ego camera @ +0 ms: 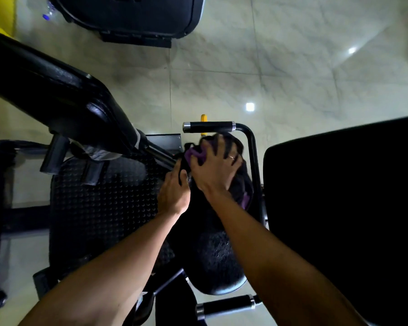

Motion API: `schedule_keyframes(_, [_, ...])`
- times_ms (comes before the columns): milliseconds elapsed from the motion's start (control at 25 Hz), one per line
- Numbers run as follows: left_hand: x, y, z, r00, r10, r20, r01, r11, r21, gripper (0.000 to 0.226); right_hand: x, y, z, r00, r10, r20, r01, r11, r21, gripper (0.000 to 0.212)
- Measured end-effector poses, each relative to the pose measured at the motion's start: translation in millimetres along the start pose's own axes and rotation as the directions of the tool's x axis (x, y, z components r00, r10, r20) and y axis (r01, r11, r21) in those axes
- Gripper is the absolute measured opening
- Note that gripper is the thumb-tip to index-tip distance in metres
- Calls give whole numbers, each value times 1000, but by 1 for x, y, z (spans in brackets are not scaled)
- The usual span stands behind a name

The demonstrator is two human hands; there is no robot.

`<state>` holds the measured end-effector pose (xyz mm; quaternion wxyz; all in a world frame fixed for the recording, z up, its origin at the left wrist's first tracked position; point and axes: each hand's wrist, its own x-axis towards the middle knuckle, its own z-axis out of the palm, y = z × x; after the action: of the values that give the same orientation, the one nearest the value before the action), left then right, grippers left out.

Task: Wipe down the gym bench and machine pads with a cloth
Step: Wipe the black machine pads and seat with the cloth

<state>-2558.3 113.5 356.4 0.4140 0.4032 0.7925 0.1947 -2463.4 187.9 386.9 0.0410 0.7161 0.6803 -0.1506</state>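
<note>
Pressing the purple cloth onto the far end of the black seat pad with the right hand, fingers spread, grip apart. Left hand just beside it, grip curled round what seems the pad's left edge, dark there. Black-sleeved handle just beyond the cloth; studded rubber footplate to the left, over pale tiled floor.

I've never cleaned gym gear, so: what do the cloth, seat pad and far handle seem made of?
Cloth: soft fabric, purple and dark, bunched under the right hand. Seat pad: probably vinyl-covered padding, black with a dull sheen. Far handle: likely black rubber grip, capped by shiny metal rings.
</note>
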Motion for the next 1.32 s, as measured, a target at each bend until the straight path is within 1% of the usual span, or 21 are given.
schedule_keyframes(80, [0,-2,1,1000,-19,-4,19,999,-28,45,-24,0,10,985,-173,15,174,983,-56,63])
schedule_keyframes(160, [0,-2,0,1000,-18,2,18,1000,-21,42,-50,18,13,956,-291,-35,290,956,-36,60])
schedule_keyframes(240, [1,-1,-2,1000,12,26,-11,999,-30,45,-75,51,18,922,-383,-53,379,923,-74,59])
schedule_keyframes(280, [1,-1,-3,999,32,33,-31,998,-54,47,-83,71,19,920,-392,-32,387,916,-103,59])
schedule_keyframes(320, [0,-2,-3,998,46,32,-43,997,-71,49,-84,89,17,937,-350,-19,346,933,-98,60])
schedule_keyframes(360, [-1,-2,-3,998,52,24,-50,996,-69,49,-79,100,14,964,-265,-14,264,963,-56,61])
schedule_keyframes(440, [-2,-2,-2,998,55,11,-54,997,-51,49,-53,93,0,999,-29,40,26,998,65,61])
schedule_keyframes(480, [-1,-4,-1,998,60,13,-59,997,-47,49,-34,79,-6,994,81,73,-91,986,138,62])
schedule_keyframes(520, [-3,-2,-2,998,61,18,-60,997,-47,50,-20,61,-11,984,134,114,-152,976,157,65])
schedule_keyframes(560, [-2,-2,-1,998,57,19,-56,998,-38,50,-13,43,-11,983,128,131,-142,984,104,68])
schedule_keyframes(640, [0,-5,-1,998,59,30,-59,998,-5,53,-29,18,-1,995,-29,97,34,998,-49,69])
schedule_keyframes(720, [-2,-12,0,991,127,39,-129,990,54,58,-73,23,11,973,-225,42,228,969,-97,62])
schedule_keyframes(760, [-5,-15,0,989,143,34,-145,988,52,57,-97,37,17,955,-294,31,295,950,-106,60])
schedule_keyframes(840, [-14,-17,0,992,130,-2,-130,991,33,55,-124,75,19,936,-349,40,351,927,-131,60])
schedule_keyframes(880, [-19,-17,1,989,146,-19,-145,988,47,55,-126,92,17,945,-324,54,328,937,-123,62])
schedule_keyframes(920, [-27,-16,0,986,164,-38,-162,985,65,56,-123,104,13,964,-259,65,265,959,-101,65])
schedule_keyframes(1000, [-33,-19,2,977,206,-63,-200,976,81,57,-101,107,10,995,-51,84,55,998,-37,69])
schedule_keyframes(1080, [-30,-20,0,975,211,-70,-206,976,66,57,-62,85,3,985,156,75,-160,986,49,70])
schedule_keyframes(1120, [-30,-20,1,973,218,-76,-213,975,66,57,-42,72,-1,971,226,84,-233,968,89,72])
schedule_keyframes(1200, [-30,-19,3,967,235,-99,-227,970,85,56,-18,61,-7,955,285,83,-294,946,136,73])
schedule_keyframes(1320, [-30,-21,3,963,247,-105,-237,966,100,56,-49,78,2,960,278,11,-276,945,177,72])
